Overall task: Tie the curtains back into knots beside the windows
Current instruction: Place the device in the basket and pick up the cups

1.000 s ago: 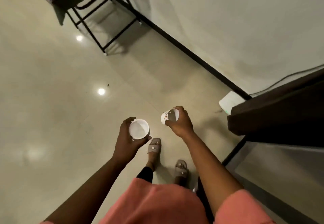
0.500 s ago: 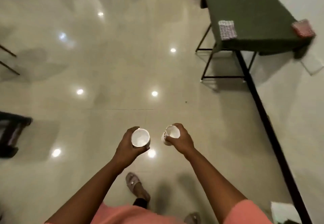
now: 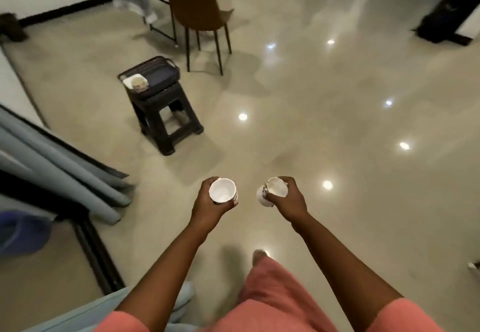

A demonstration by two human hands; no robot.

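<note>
I hold both arms forward, left hand (image 3: 211,208) wrapped around a white cup (image 3: 222,190), right hand (image 3: 288,201) around a patterned cup (image 3: 271,191). Grey-blue curtains (image 3: 59,162) hang well left of my hands.

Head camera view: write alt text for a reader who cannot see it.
A person walks over a glossy floor, the left hand and right hand each holding a white cup, the right one tilted. Ahead-left, a tray sits on a dark stool; grey-blue curtains hang left.

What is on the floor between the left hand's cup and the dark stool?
Nothing: in the head view, only bare floor separates the cup from the stool.
</note>
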